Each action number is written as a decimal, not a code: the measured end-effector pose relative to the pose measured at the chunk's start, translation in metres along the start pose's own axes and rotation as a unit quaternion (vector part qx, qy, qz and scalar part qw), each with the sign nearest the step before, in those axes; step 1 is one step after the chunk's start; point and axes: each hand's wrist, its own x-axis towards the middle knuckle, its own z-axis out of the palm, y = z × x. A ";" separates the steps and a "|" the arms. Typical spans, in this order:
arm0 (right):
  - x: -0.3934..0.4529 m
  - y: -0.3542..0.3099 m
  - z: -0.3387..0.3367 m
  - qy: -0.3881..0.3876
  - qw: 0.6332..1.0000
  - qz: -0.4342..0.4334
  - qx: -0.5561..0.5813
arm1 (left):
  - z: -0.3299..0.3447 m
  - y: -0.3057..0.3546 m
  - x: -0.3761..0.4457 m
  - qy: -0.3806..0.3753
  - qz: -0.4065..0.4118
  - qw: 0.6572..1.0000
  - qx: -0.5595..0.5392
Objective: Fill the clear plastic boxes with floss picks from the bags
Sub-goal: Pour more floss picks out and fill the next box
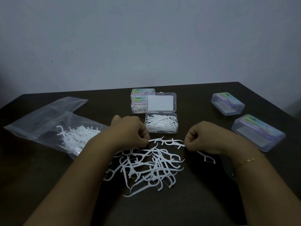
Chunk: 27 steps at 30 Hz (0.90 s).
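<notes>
The tabletop is dark brown, almost black, and plain. The picks heaped at its middle are white, as are those in the clear bag at 9 o'clock and in the open clear box at 12 o'clock. The closed boxes at 2 o'clock carry pastel rainbow labels of green, blue and pink. A gold bracelet circles one wrist. The wall is flat pale grey-blue.
</notes>
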 end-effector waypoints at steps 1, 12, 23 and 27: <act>0.000 -0.001 0.000 0.001 1.000 0.003 -0.002 | 0.001 0.000 0.000 0.002 0.000 1.000 0.000; -0.001 -0.007 0.006 -0.032 0.999 -0.017 -0.030 | 0.002 0.006 0.003 -0.037 -0.016 0.999 0.011; 0.002 -0.008 0.004 0.117 0.981 -0.102 0.119 | -0.009 0.002 -0.004 0.002 -0.035 0.995 -0.089; 0.009 -0.008 0.005 0.176 0.966 -0.091 0.166 | -0.013 -0.001 -0.005 0.049 -0.041 0.981 -0.184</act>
